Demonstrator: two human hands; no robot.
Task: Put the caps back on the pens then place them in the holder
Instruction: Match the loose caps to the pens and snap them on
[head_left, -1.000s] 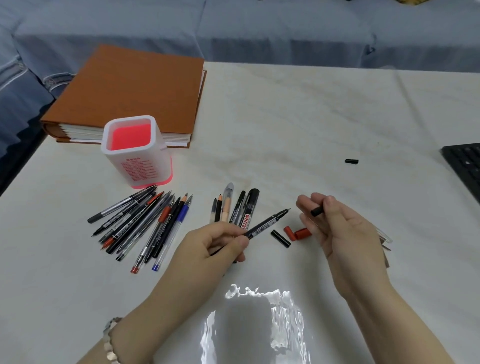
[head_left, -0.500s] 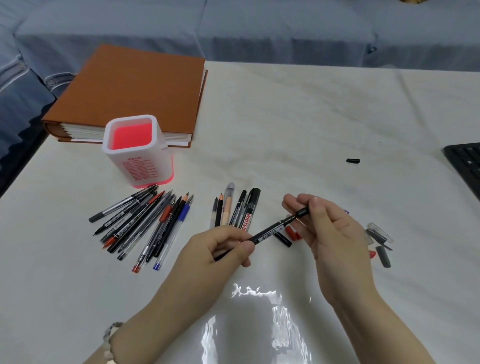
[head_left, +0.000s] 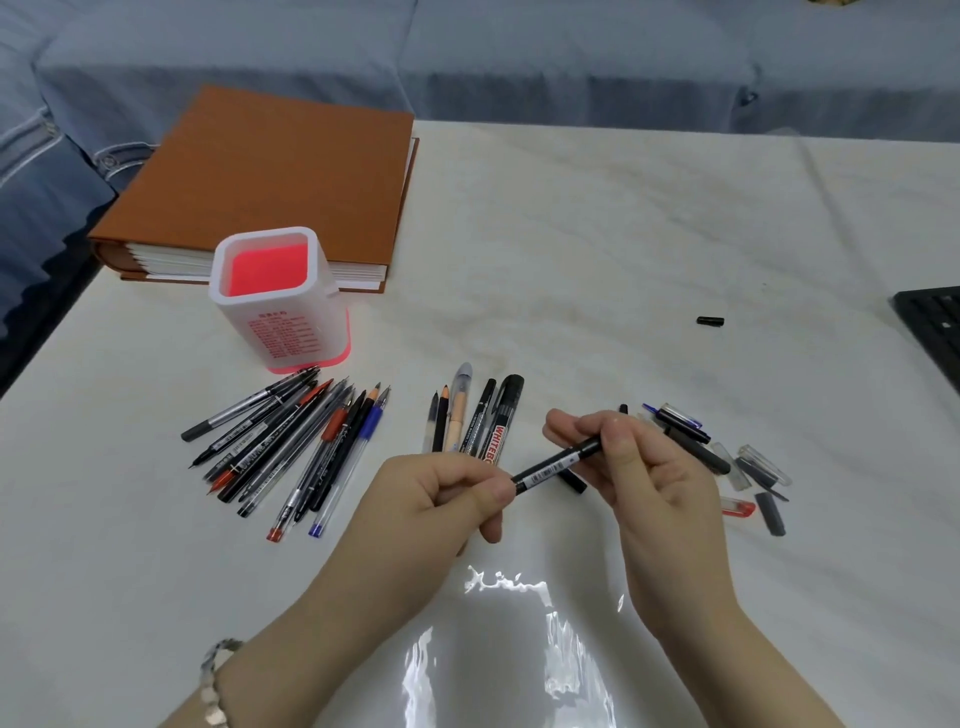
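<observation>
Head view
Left hand: closed on the lower end of a black pen, pinched between thumb and fingers.
Right hand: closed on the upper end of the same pen, thumb and forefinger pressed around it; the cap cannot be told apart from the barrel.
Black pen: held above the table, tilted up to the right, between both hands.
Holder: stood upright by the brown book, no pens seen inside.
Uncapped pens: fanned out just before the holder.
Second pen group: laid beside the left hand.
Loose caps: scattered right of the right hand.
Single black cap: lying well apart, far right.
</observation>
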